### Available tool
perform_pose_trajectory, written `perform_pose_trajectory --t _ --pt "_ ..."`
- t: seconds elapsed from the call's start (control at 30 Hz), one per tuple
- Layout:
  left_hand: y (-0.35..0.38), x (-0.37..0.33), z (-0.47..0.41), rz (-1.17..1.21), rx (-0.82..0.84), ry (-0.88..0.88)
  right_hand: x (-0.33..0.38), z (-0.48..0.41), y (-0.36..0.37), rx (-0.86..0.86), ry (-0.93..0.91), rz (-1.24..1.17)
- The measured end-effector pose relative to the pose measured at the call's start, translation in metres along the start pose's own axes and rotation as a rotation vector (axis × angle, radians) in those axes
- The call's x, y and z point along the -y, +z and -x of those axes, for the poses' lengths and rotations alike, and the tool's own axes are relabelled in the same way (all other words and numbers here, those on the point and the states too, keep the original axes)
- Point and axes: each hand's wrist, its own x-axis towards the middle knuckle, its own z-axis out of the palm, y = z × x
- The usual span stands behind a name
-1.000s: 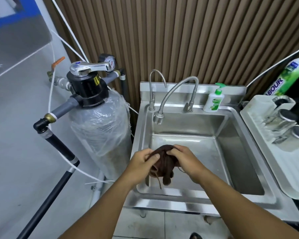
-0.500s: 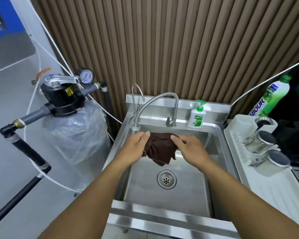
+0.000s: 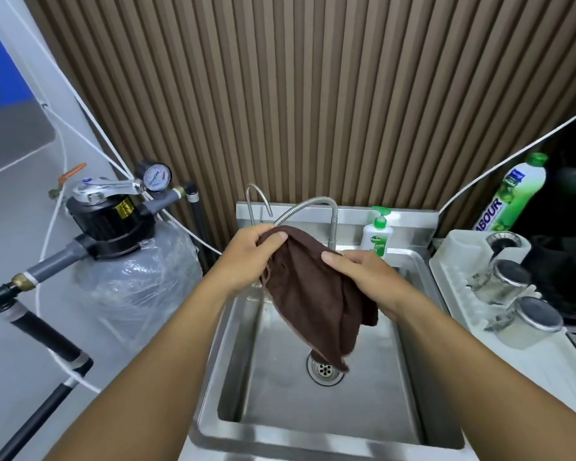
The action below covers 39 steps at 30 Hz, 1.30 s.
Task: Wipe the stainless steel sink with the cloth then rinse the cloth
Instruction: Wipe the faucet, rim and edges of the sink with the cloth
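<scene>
Dark brown fabric cloth (image 3: 313,294) held up over the rectangular stainless steel sink (image 3: 313,440), at the tap.

Nearest, the cloth's hanging tail dangles over the round perforated drain (image 3: 325,370), so drips likely fall into the basin. The right hand (image 3: 359,274) has its grip closed on the cloth's right edge. Farther left, the left hand (image 3: 250,251) pinches the top corner beside the spout end of the ribbed flexible metal faucet (image 3: 316,202), probably spreading the cloth for rinsing. Whether water is running cannot be told.
</scene>
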Motion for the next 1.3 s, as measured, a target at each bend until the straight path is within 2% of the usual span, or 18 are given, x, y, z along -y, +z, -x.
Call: perform_pose_trajectory --t 0.07,0.13,0.23,0.33,0.43,0.5,0.57,0.63,0.8,0.93,1.0,1.07,1.17,1.3 --pt "-0.003 -0.008 -0.007 -0.125 0.028 0.024 0.001 0.004 -0.001 0.097 0.017 -0.062" --pt "-0.003 -0.015 -0.012 -0.230 0.064 0.061 0.004 0.005 -0.003 0.116 0.010 0.033" --pt "-0.006 -0.022 -0.020 -0.273 0.127 0.064 0.004 0.003 -0.006 0.030 -0.038 0.123" --pt "-0.015 -0.026 -0.028 -0.305 0.320 0.040 0.005 0.005 -0.011 -0.006 -0.092 -0.043" --pt "-0.023 -0.031 -0.035 -0.585 0.434 0.007 0.011 0.009 -0.020 -0.015 -0.095 -0.067" --pt "-0.024 -0.036 -0.039 -0.713 0.411 0.034 0.011 0.010 -0.027 -0.052 -0.071 0.105" --pt "-0.021 -0.041 -0.042 -0.642 0.418 0.057 0.009 0.009 -0.032 -0.032 -0.016 0.294" --pt "-0.012 -0.045 -0.040 -0.448 0.477 0.083 0.009 0.009 -0.031 -0.021 0.006 0.358" --pt "0.019 -0.046 -0.033 -0.248 0.589 0.077 0.014 0.000 -0.009 0.048 -0.179 0.086" --pt "0.016 -0.038 -0.030 -0.207 0.553 0.016 0.015 0.000 -0.006 -0.041 -0.268 -0.117" --pt "0.012 -0.034 -0.027 -0.174 0.527 -0.008 0.011 0.000 -0.008 -0.031 -0.263 -0.166" --pt "0.009 -0.032 -0.025 -0.155 0.502 -0.004 0.007 0.002 -0.009 0.014 -0.236 -0.091" --pt "0.004 -0.036 -0.024 -0.130 0.462 0.025 0.004 0.004 -0.008 0.095 -0.185 0.148" --pt "-0.004 -0.040 -0.024 -0.185 0.422 0.076 0.005 0.013 0.001 0.203 -0.132 0.356"
